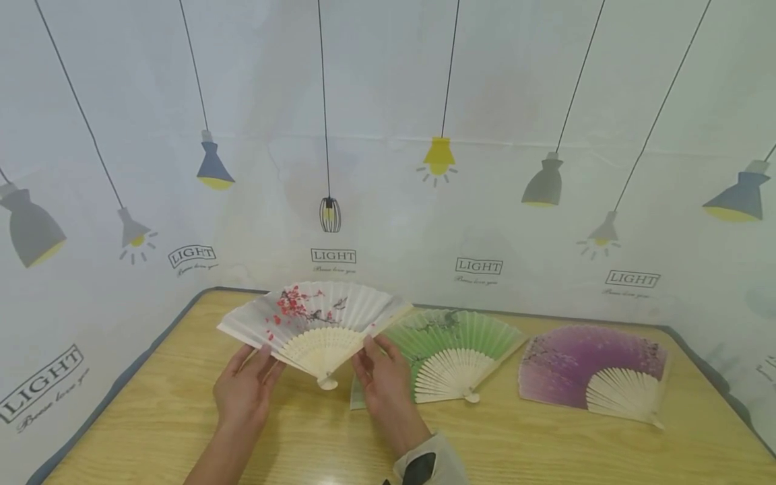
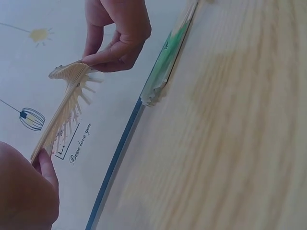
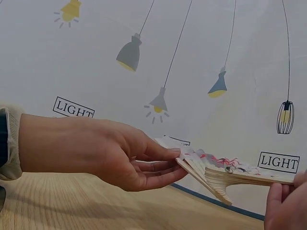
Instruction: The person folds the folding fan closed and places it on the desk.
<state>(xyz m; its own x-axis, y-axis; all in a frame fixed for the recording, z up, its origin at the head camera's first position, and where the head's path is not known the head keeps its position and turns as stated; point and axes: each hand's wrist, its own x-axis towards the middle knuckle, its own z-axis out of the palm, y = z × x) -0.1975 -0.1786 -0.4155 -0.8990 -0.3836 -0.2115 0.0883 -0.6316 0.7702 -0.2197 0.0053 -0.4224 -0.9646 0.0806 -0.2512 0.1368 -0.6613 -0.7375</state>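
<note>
Inspection hold: spread white fan point(image 1: 330, 330) above table point(image 1: 315, 451).
Right hand point(image 1: 388, 384) pinches one edge, left hand point(image 1: 242, 394) seemingly the other, partly hidden; next move likely needs paired motion.

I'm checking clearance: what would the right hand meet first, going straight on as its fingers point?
The right hand pinches the white pleated fan with red blossoms, so that comes first; beyond it, probably the pale lamp-printed backdrop, though depth is unclear.

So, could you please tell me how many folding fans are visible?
3. The white fan is in the grip of the left hand and right hand. The green fan and, to its right, the purple fan lie on the table.
</note>
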